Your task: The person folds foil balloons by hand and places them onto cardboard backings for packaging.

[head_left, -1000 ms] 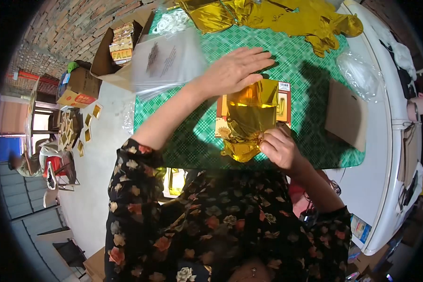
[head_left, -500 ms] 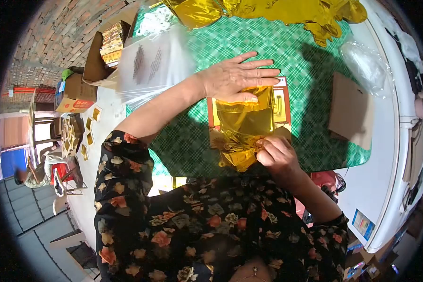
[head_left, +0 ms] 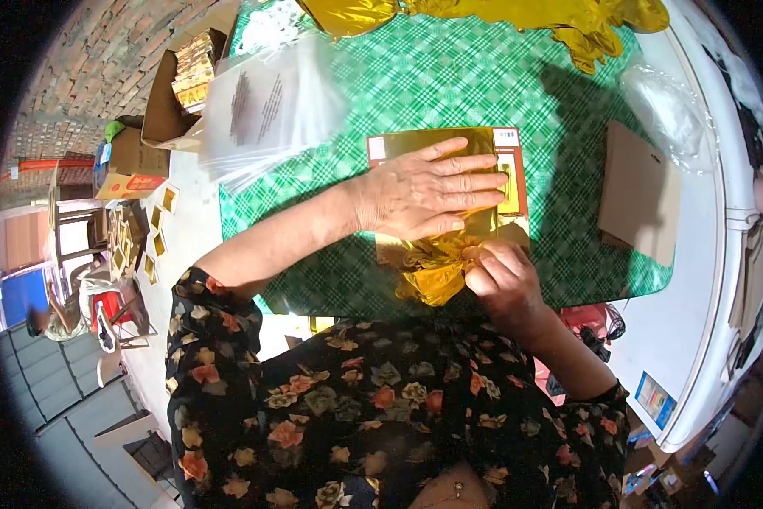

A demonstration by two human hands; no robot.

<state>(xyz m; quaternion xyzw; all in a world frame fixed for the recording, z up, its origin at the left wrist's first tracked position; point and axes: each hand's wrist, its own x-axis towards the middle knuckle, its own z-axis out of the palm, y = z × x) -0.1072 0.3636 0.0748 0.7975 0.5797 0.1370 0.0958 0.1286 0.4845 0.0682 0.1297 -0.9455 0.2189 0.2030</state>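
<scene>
A folded gold foil balloon point(head_left: 432, 263) lies on a red and gold printed card point(head_left: 517, 174) on the green checked tablecloth point(head_left: 449, 85). My left hand point(head_left: 432, 191) lies flat on the foil with fingers spread, pressing it onto the card. At the near end of the foil, my right hand point(head_left: 500, 276) pinches the crumpled edge between fingers and thumb.
A stack of clear plastic bags point(head_left: 263, 106) lies at the table's left edge. More gold foil balloons point(head_left: 500, 13) are heaped at the far side. A brown cardboard piece point(head_left: 640, 195) lies to the right, and an open cardboard box point(head_left: 178, 85) of packs stands at far left.
My left hand has slid toward me over the foil, from its far edge down to its middle, flattening it against the card. My right hand keeps hold of the near end.
</scene>
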